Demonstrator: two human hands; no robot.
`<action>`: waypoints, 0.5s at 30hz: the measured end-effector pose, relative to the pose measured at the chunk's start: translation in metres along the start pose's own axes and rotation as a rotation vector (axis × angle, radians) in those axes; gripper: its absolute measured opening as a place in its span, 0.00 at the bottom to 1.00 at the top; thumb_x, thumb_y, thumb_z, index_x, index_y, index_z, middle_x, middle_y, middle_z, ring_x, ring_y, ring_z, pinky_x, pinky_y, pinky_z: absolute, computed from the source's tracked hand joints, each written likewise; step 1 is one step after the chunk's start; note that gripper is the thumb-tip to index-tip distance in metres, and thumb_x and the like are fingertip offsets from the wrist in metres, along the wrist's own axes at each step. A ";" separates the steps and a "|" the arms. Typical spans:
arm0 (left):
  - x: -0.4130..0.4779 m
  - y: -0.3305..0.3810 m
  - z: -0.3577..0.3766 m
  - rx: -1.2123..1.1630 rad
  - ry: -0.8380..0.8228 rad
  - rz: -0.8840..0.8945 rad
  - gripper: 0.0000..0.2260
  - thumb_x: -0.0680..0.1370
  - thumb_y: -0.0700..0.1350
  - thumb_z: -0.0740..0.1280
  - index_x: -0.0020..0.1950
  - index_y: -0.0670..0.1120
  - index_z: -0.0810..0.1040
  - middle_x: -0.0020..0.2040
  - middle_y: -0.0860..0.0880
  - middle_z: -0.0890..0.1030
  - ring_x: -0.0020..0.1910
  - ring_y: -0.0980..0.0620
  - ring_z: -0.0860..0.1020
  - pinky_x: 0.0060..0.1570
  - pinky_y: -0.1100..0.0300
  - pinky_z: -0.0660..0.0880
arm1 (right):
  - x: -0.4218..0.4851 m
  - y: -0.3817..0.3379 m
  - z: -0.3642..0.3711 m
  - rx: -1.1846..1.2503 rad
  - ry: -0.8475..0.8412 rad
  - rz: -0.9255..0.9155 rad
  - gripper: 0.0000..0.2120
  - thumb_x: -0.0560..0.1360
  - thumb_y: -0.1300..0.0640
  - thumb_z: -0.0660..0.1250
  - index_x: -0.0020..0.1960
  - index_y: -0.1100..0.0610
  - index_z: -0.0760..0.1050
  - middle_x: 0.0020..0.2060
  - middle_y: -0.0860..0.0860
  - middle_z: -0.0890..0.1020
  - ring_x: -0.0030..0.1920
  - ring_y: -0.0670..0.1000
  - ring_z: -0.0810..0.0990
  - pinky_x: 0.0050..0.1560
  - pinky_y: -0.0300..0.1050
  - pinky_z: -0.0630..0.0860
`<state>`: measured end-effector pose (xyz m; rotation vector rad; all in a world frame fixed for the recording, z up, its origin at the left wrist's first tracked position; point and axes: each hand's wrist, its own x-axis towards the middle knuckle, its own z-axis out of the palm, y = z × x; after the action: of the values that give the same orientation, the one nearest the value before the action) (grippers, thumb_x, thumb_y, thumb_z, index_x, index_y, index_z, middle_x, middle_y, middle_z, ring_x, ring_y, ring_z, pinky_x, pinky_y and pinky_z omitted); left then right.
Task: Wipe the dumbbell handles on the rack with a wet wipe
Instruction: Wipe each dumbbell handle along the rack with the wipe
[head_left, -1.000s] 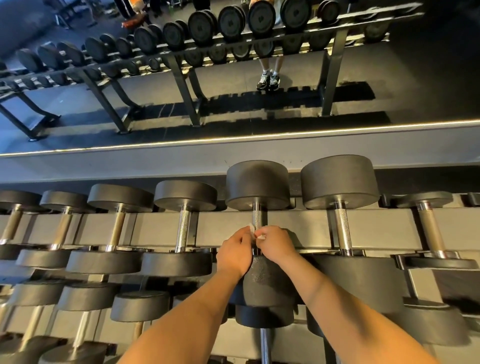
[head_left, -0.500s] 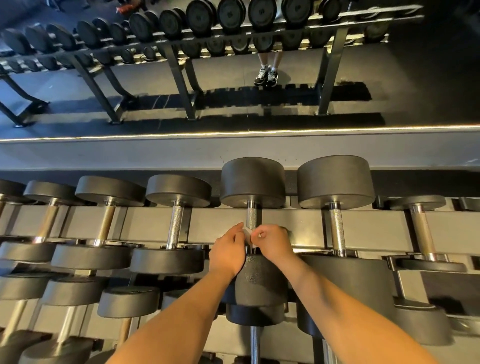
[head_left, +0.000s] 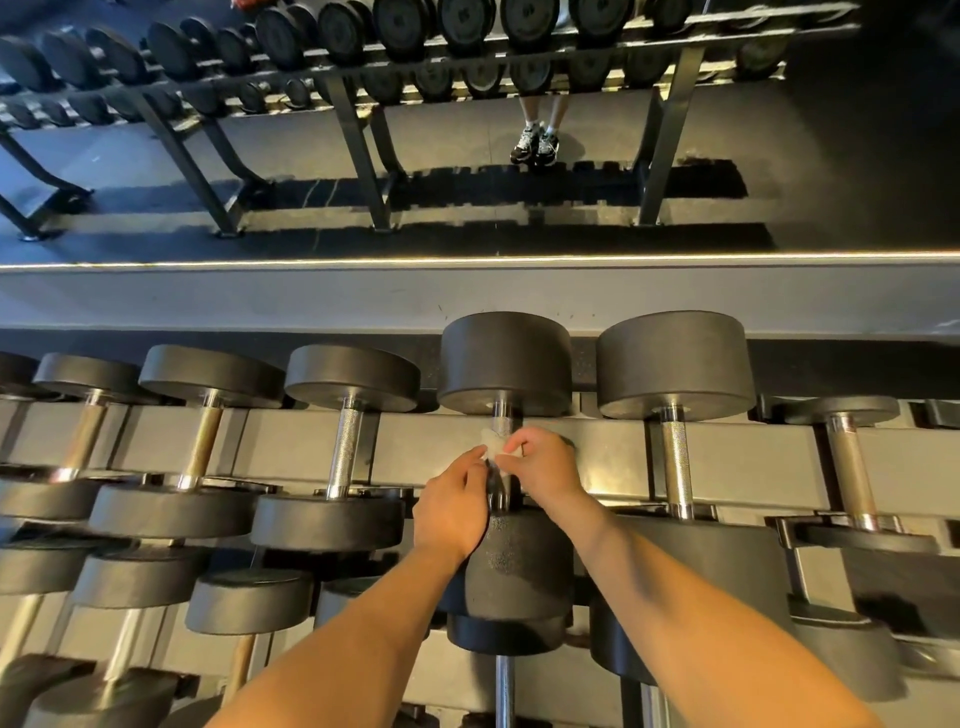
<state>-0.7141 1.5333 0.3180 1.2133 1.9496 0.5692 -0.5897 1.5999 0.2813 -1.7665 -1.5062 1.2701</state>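
Both bare forearms enter from the bottom edge of my feed, the left forearm (head_left: 337, 639) from lower centre-left and the right forearm (head_left: 701, 613) from lower right. They converge toward the middle of the frame. The left hand (head_left: 452, 514) shows its back to the camera, fingers curled inward and pinching the wet wipe (head_left: 493, 447). The right hand (head_left: 545, 467) sits just above and to the right of it, thumb and forefinger curled in a pinch on the same wipe, and I log a narrow gap between the two hands.
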 end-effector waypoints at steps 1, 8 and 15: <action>-0.001 0.001 0.000 0.000 0.003 -0.001 0.17 0.86 0.54 0.52 0.71 0.60 0.75 0.65 0.55 0.80 0.59 0.55 0.76 0.62 0.56 0.71 | -0.002 0.005 0.000 -0.010 -0.041 0.016 0.05 0.72 0.59 0.76 0.44 0.54 0.80 0.42 0.47 0.80 0.45 0.49 0.79 0.41 0.38 0.75; 0.001 -0.003 0.001 -0.003 0.002 -0.009 0.18 0.85 0.55 0.53 0.73 0.60 0.72 0.67 0.55 0.79 0.64 0.55 0.76 0.65 0.56 0.68 | 0.010 -0.015 -0.006 0.159 0.084 -0.019 0.08 0.79 0.59 0.68 0.56 0.52 0.81 0.49 0.44 0.79 0.46 0.41 0.76 0.42 0.30 0.70; -0.002 0.001 -0.002 -0.078 0.052 0.018 0.16 0.85 0.53 0.56 0.72 0.59 0.74 0.69 0.57 0.77 0.63 0.58 0.73 0.66 0.57 0.67 | 0.003 -0.005 -0.001 0.148 -0.015 0.058 0.05 0.75 0.61 0.72 0.49 0.54 0.79 0.45 0.49 0.80 0.47 0.50 0.79 0.46 0.40 0.76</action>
<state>-0.7146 1.5324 0.3204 1.1798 1.9425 0.6857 -0.5916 1.6045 0.2846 -1.7191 -1.3417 1.3888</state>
